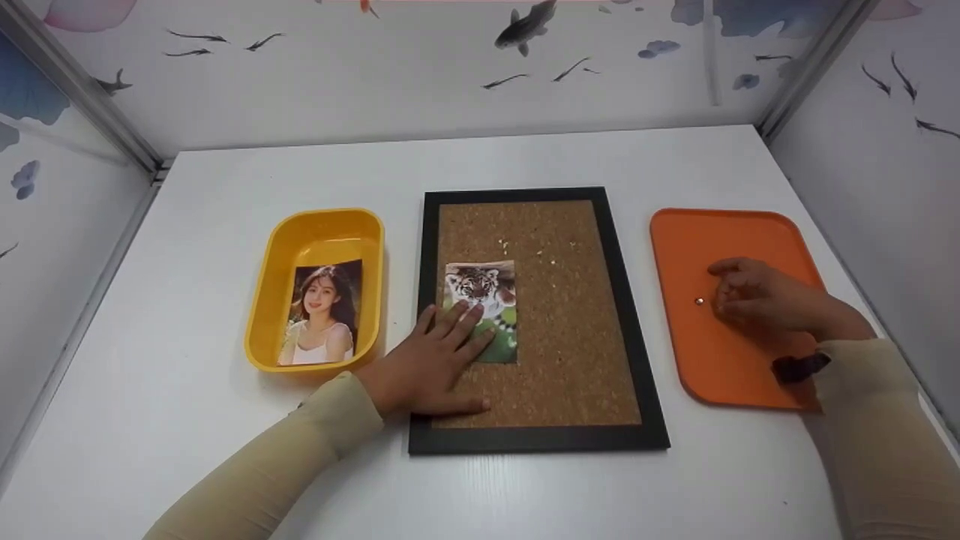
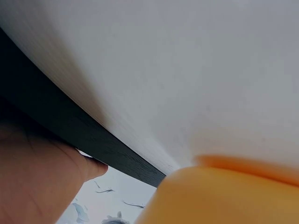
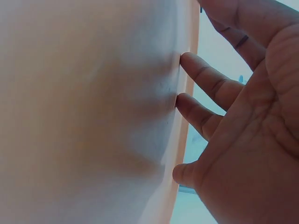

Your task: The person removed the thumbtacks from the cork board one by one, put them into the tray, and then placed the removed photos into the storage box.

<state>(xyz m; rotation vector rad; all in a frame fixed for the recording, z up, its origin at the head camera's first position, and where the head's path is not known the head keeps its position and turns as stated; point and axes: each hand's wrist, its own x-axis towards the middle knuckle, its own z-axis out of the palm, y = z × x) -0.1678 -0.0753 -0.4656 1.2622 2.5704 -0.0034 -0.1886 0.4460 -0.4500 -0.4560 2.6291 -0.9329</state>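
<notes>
My left hand [image 1: 439,364] lies spread on a black-framed cork board [image 1: 570,352]. Its fingers rest on the lower part of a tiger photo [image 1: 480,277], which lies flat on the cork's left side. The thumb touches bare cork below the photo. Over an orange tray [image 1: 735,375], my right hand [image 1: 769,300] is lowered, palm toward the surface. In the right wrist view, several of its fingertips [image 3: 187,58] touch the tray, spread apart. A small shiny piece [image 1: 700,301], perhaps a thumbtack, lies on the tray just left of that hand. Whatever lies under the palm is hidden.
A yellow tray [image 1: 259,322] stands left of the board, holding a portrait photo [image 1: 322,322]. Several tiny shiny bits [image 1: 553,262] dot the upper cork. Printed panels [image 1: 420,75] wall the white table [image 1: 525,495] at the back and sides.
</notes>
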